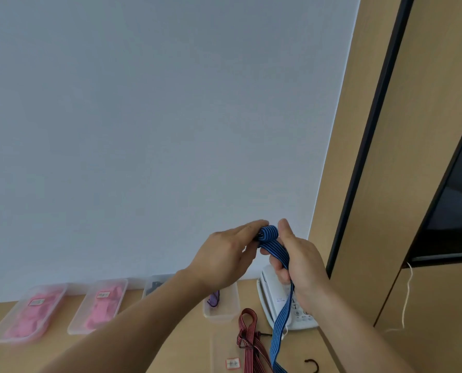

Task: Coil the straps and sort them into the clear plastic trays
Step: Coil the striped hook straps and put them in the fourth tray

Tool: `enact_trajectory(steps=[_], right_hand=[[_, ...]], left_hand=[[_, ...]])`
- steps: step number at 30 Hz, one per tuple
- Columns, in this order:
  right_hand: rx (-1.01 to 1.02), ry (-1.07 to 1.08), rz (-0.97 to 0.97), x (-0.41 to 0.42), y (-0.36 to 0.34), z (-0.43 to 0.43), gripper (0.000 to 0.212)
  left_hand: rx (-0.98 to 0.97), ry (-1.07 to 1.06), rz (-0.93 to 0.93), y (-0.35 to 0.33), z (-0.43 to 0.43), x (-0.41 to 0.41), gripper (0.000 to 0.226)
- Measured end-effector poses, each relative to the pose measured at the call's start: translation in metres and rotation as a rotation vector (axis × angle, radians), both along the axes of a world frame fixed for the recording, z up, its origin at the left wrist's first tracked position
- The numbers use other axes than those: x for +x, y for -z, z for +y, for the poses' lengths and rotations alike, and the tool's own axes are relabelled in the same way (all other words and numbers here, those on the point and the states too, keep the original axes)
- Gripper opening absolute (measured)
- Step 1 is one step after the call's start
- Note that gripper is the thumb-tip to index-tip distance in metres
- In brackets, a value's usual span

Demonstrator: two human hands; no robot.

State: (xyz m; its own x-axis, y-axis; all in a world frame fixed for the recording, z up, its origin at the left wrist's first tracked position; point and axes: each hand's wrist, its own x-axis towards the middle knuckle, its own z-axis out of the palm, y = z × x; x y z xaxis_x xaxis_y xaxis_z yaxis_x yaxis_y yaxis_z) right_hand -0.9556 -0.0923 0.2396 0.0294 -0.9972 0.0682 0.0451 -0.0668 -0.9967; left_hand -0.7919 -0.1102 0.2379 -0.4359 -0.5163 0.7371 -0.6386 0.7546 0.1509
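Aloft, the left hand [221,257] pinches the blue strap [269,234] at its coil while the right hand [302,262] clamps the tail, apparently for tension.

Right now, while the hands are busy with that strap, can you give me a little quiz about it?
1. True or false: the blue strap is fully coiled.
2. The left hand pinches the coil. What does the right hand grip? A its loose tail, B a pen, C nothing.
3. What colour are the things in the leftmost tray?
Key: 1 false, a tail hangs loose; 2 A; 3 pink.
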Motion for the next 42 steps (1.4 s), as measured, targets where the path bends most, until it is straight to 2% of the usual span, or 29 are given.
enact_trajectory(steps=[2,5,7,9,12,13,14,15,18,24,30,33,36,38,42], right_hand=[[-0.014,-0.036,-0.002,0.000,0.001,0.000,0.074],[-0.032,-0.041,0.014,0.001,0.003,-0.001,0.071],[-0.046,-0.049,-0.014,0.001,0.003,-0.001,0.064],[-0.065,-0.054,-0.062,-0.001,0.001,0.000,0.057],[-0.107,-0.078,-0.053,-0.007,-0.003,0.001,0.050],[-0.122,-0.094,-0.031,-0.007,-0.004,0.002,0.046],[-0.137,-0.117,-0.007,-0.008,-0.004,0.003,0.039],[-0.151,-0.143,0.014,-0.007,-0.003,0.004,0.033],[-0.154,-0.137,0.049,-0.004,-0.001,0.007,0.027],[-0.080,-0.002,0.134,-0.005,-0.001,0.007,0.039],[-0.035,0.015,0.168,-0.004,-0.003,0.006,0.042],[-0.015,0.036,0.164,-0.004,-0.004,0.004,0.043],[-0.020,0.013,0.127,-0.004,-0.006,0.003,0.043],[-0.022,-0.002,0.080,-0.004,-0.007,0.002,0.050],[-0.005,-0.047,0.043,-0.002,-0.009,0.000,0.070]], left_hand=[[-0.120,-0.006,-0.063,-0.001,-0.003,0.000,0.043],[-0.277,-0.037,-0.119,-0.001,-0.010,0.002,0.043],[-0.232,-0.055,-0.085,0.003,-0.011,0.001,0.048],[0.064,-0.049,0.129,0.005,-0.007,-0.002,0.058],[0.865,0.067,0.642,-0.011,-0.003,-0.003,0.066],[1.061,0.125,0.776,-0.016,-0.004,-0.003,0.063],[1.161,0.187,0.806,-0.020,-0.004,-0.002,0.058],[1.177,0.241,0.766,-0.023,-0.002,-0.003,0.053],[1.074,0.321,0.724,-0.024,0.004,-0.008,0.043],[0.993,0.319,0.802,-0.025,0.003,-0.010,0.030],[0.825,0.205,0.675,-0.022,0.001,-0.007,0.019],[0.679,0.128,0.545,-0.021,0.000,-0.004,0.015],[0.462,0.049,0.321,-0.015,-0.001,-0.002,0.015],[0.313,-0.017,0.152,-0.008,-0.001,0.000,0.024],[0.007,-0.068,-0.048,-0.008,0.000,0.000,0.033]])
